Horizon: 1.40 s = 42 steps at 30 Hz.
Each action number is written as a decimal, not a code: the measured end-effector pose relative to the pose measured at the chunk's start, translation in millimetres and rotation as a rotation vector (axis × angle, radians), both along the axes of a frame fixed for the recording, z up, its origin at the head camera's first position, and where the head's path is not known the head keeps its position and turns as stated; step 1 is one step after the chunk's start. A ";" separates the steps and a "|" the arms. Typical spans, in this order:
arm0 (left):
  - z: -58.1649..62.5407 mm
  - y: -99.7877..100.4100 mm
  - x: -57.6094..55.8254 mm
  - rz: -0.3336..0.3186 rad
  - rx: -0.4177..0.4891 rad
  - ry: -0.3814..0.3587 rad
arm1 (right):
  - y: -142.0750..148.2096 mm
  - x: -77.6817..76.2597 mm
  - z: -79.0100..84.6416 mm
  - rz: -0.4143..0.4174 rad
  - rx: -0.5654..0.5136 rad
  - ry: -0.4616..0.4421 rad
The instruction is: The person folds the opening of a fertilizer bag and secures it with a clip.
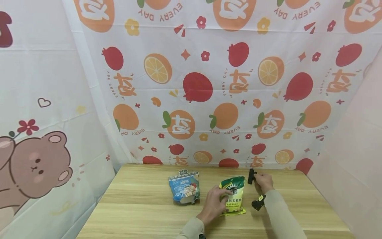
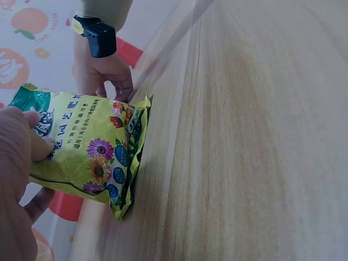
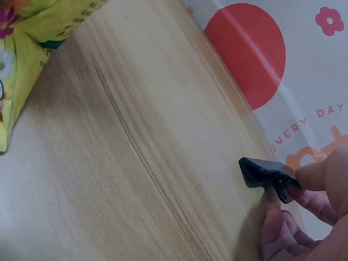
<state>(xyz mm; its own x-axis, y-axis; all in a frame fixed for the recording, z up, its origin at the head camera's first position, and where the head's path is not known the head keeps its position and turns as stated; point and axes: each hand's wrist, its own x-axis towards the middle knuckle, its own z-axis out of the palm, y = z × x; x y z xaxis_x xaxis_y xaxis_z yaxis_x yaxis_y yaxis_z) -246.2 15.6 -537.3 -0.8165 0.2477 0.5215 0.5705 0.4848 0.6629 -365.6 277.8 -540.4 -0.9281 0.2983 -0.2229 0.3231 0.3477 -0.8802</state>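
A yellow and green fertilizer bag (image 1: 235, 202), printed with flowers, stands on the wooden table. My left hand (image 1: 214, 202) grips it from the left side, fingers across its front; in the left wrist view the hand (image 2: 19, 163) has the bag (image 2: 87, 141) between thumb and fingers. To the right of the bag, my right hand (image 1: 265, 182) pinches a black bag clip (image 1: 251, 176) by its handles. The right wrist view shows the clip (image 3: 266, 175) between thumb and fingertips, close over the table and apart from the bag.
A blue food bag (image 1: 185, 189) with a piano-key strip along its top stands left of the fertilizer bag. Behind the table (image 1: 134, 192) hangs a fruit-print curtain (image 1: 167, 96). Another curtain (image 1: 59, 109) with a bear drawing is at the left.
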 end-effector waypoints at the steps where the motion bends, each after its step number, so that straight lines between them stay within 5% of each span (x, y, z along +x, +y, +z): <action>1: -0.1 -0.1 0.0 0.000 0.002 -0.002 | 0.1 0.3 0.3 0.002 0.002 0.003; 10: -1.0 -0.3 -0.2 0.000 0.003 0.006 | -0.2 4.7 1.8 0.004 0.066 0.015; 16: -0.8 -0.1 -0.2 0.006 0.007 0.008 | -1.2 9.4 8.8 0.028 0.264 0.010; 21: -0.2 0.5 0.1 0.019 0.016 0.003 | -9.5 15.9 17.8 0.097 0.320 0.131; 27: 0.5 1.4 -0.5 0.011 0.024 0.011 | -23.2 30.1 24.2 0.282 0.135 0.237; 35: 1.0 -0.7 -0.4 -0.005 0.031 -0.008 | -30.7 53.6 32.0 0.472 -0.360 0.273; 38: 2.7 -1.9 -0.5 -0.013 0.032 -0.022 | -30.4 62.4 34.4 0.582 -0.441 0.313; 42: 3.8 -2.0 -1.1 -0.013 0.032 -0.029 | -30.4 69.4 37.4 0.688 -0.423 0.351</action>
